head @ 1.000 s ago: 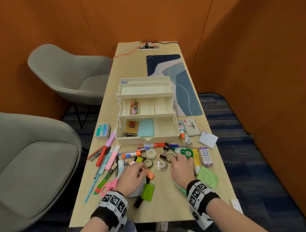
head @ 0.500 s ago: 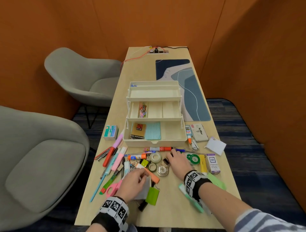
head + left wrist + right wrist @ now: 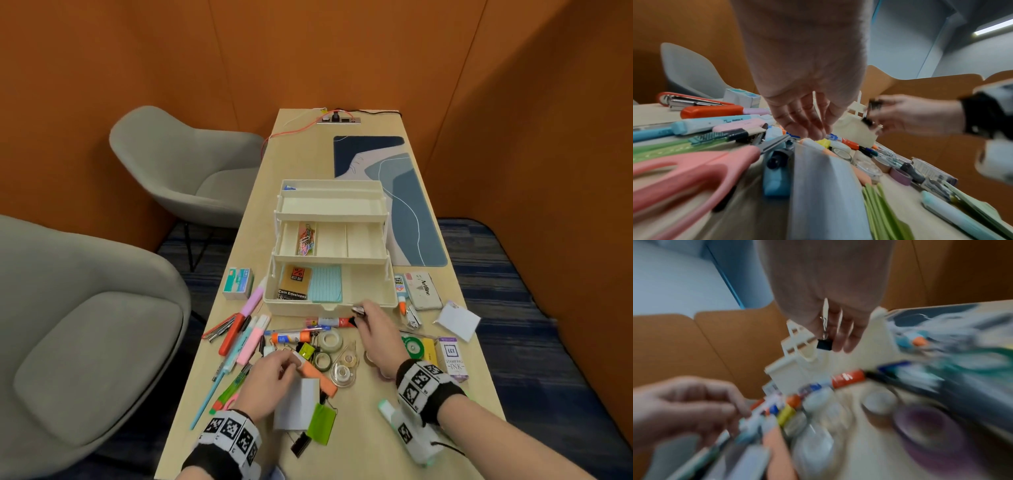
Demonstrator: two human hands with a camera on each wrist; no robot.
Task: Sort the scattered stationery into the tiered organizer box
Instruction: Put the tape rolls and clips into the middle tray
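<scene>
Pinching a black binder clip [image 3: 824,344] in our right hand [image 3: 376,330], we hold it just above the front wall of the tiered organizer box [image 3: 329,306] (cream, three tiers). Our left hand [image 3: 270,380] reaches into the scattered stationery, fingertips [image 3: 816,133] curled down near a yellow clip [image 3: 306,350]; whether they grip anything, we cannot tell.

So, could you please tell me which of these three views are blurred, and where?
Head view: mostly sharp, wide-angle bending at the edges. Left wrist view: foreground pink scissors smeared, right hand blurred. Right wrist view: heavy motion blur across the table clutter, yet the black binder clip it pinches stays fairly crisp.
</scene>
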